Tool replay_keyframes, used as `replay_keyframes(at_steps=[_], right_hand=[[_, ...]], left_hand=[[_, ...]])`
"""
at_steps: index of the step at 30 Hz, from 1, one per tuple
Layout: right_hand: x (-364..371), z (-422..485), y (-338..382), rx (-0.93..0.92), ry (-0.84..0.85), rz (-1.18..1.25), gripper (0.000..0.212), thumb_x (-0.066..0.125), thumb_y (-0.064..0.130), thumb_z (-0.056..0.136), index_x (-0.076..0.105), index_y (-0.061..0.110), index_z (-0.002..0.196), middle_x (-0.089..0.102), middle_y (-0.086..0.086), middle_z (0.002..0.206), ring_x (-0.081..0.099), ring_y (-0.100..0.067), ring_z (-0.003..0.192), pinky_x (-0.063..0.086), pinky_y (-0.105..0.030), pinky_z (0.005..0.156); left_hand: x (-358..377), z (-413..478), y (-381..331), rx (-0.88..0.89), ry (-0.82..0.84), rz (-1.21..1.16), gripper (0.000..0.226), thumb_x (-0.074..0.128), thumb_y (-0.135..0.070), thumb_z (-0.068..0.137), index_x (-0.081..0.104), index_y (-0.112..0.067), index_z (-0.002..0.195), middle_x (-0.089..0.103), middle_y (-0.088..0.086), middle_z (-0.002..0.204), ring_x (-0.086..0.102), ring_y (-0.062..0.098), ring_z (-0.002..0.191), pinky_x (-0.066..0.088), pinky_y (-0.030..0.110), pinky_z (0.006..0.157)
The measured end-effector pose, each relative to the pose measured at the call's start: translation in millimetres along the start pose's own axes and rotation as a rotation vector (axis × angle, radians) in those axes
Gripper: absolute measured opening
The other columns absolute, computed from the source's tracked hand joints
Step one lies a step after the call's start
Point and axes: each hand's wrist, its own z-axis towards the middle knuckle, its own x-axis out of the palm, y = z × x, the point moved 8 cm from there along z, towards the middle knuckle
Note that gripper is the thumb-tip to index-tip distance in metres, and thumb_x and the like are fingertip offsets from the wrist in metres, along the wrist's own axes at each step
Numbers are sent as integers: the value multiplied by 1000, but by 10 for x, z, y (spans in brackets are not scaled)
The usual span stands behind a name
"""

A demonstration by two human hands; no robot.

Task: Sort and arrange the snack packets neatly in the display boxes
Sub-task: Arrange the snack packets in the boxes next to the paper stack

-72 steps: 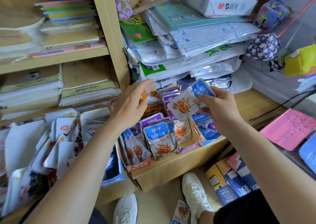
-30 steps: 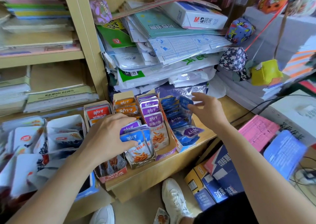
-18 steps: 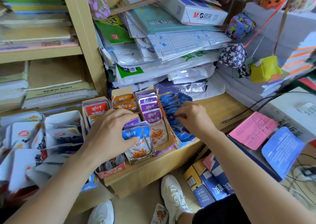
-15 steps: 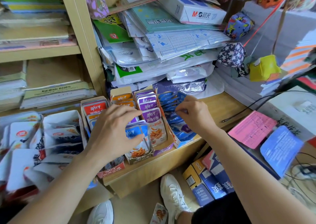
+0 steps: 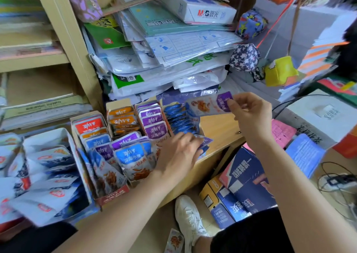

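purple snack packet [image 5: 212, 104] in upper centre: glossy plastic film | display boxes [image 5: 114, 194]: matt printed cardboard | shelf [image 5: 218, 125]: pale smooth wood | paper stack [image 5: 173, 46] at top: shiny clear plastic sleeves | patterned balls [image 5: 244, 56] at upper right: cloth | shoe [image 5: 189, 216] at bottom: white, matt

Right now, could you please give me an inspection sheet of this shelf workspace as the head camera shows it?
Surface: wooden shelf, bare wood at its right end.
Job's things: display boxes side by side, packets upright, colours mixed in the front ones; blue packets in a row at the right.
Clutter: packet on the floor; navy cartons below the shelf; wrapped paper stack behind the boxes.
Hands: right hand pinches a purple-topped packet in the air; left hand reaches onto loose packets before the blue row, grip unclear.
Cables: black cable at the right; cables with a plug lower right.
Surroundings: paper shelves at the left; hanging fabric cubes.
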Motion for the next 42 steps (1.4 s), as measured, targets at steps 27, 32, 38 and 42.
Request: replay_keyframes(at_steps=[27, 32, 38, 42], right_hand=[[893, -553, 428, -173, 399, -141, 6, 72, 19, 90, 74, 13, 90, 70, 1, 69, 65, -15, 54, 55, -34, 50], [1265, -829, 220, -76, 794, -188, 72, 82, 19, 80, 51, 29, 144, 66, 13, 104, 69, -8, 77, 60, -31, 74], [1291, -1084, 236, -184, 845, -103, 108, 91, 39, 67, 28, 36, 155, 43, 11, 128, 53, -2, 102, 51, -15, 83], [1279, -1027, 277, -267, 703, -142, 69, 82, 32, 78, 52, 24, 140, 54, 7, 120, 60, -10, 92, 55, -26, 77]], left_hand=[[-1068, -139, 777, -437, -156, -97, 23, 76, -19, 82, 70, -26, 103, 63, -15, 59, 60, -1, 55, 52, 26, 55], [-775, -134, 717, -340, 92, -252, 26, 56, -46, 96, 76, -30, 101, 73, -13, 71, 66, 1, 67, 50, 31, 79], [-596, -122, 864, -373, 408, -503, 19, 69, -41, 93, 70, -32, 110, 78, -14, 96, 69, -5, 92, 54, 33, 92], [-719, -12, 1052, -363, 206, -386, 16, 63, -45, 90, 73, -33, 93, 74, -17, 91, 68, 5, 93, 52, 34, 83]])
